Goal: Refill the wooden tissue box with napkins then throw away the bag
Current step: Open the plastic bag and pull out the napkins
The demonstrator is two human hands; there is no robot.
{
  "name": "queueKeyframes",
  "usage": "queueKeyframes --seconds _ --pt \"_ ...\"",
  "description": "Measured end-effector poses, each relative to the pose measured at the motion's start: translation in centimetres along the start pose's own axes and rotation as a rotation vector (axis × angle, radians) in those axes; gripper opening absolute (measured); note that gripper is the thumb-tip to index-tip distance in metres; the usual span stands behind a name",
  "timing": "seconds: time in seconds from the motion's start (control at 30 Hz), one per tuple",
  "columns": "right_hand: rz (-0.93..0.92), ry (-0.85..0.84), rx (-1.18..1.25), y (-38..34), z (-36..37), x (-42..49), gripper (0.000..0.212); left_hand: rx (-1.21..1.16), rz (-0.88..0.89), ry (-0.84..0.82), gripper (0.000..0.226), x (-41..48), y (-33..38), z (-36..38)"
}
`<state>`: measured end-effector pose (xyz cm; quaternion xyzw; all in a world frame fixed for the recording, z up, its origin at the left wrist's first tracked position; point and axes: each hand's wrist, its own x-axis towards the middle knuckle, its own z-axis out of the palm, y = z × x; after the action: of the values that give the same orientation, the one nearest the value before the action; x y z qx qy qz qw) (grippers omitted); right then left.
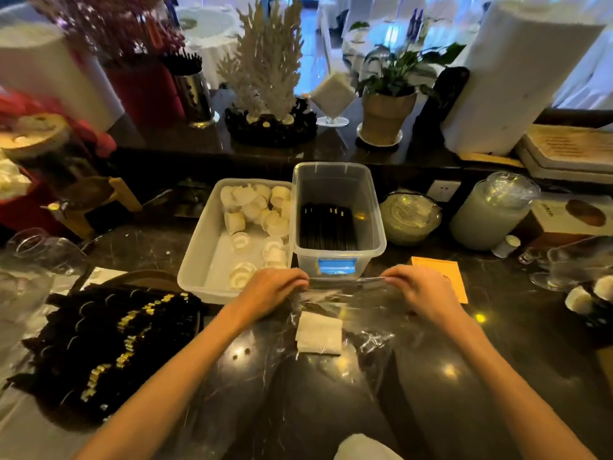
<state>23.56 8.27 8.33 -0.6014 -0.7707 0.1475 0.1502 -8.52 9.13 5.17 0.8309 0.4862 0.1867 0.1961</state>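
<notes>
We hold a clear plastic bag (345,313) over the dark counter (464,376), our left hand (268,293) and right hand (421,290) each with fingers clamped on its top edge. 1 small stack of white napkins (319,333) lies inside it.

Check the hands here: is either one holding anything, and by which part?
Both hold the clear plastic bag by its far top edge: left hand pinches the left end, right hand the right end. A small stack of white napkins lies inside.
</notes>
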Motion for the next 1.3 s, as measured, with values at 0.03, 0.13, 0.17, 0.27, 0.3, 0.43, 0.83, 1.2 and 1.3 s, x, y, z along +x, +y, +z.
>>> queueKeyframes --seconds 0.03,0.13,0.17,0.27,0.3,0.43,0.83,1.2,1.3 --pt "0.0 0.012 -0.016 0.0 -1.3 0.2 0.016 0.013 0.026 0.023 0.019 0.7 0.7 -1.1" --pt "0.015 0.065 -0.001 -0.3 -5.0 -0.1 0.011 0.05 0.08 0.057 0.013 2.6 3.0 -4.5" --pt "0.025 0.066 0.039 -0.5 -6.2 -0.4 0.011 0.062 0.091 0.056 0.013 3.2 3.9 -5.6" --pt "0.005 0.012 0.155 -2.3 -9.7 -1.1 0.021 0.119 0.151 0.06 0.014 4.3 6.6 -8.4" --pt "-0.044 -0.003 0.152 -3.4 -10.6 -0.9 0.037 0.138 0.173 0.067 0.014 4.6 7.6 -9.3" --pt "-0.27 -0.064 0.044 -9.0 -11.9 1.6 0.052 0.182 0.222 0.089 0.012 5.0 10.7 -11.8" --pt "-0.047 -0.008 -0.336 -5.8 -18.8 2.5 0.028 0.1 0.156 0.195 0.013 5.0 10.4 -17.0" --pt "0.529 0.2 0.056 -4.2 -18.9 6.8 0.069 0.14 -0.018 0.298 0.025 7.5 18.3 -10.9" --pt "0.377 -0.025 0.248 -8.1 -17.3 7.6 0.076 0.239 -0.025 0.319 0.023 6.5 22.3 -7.7"
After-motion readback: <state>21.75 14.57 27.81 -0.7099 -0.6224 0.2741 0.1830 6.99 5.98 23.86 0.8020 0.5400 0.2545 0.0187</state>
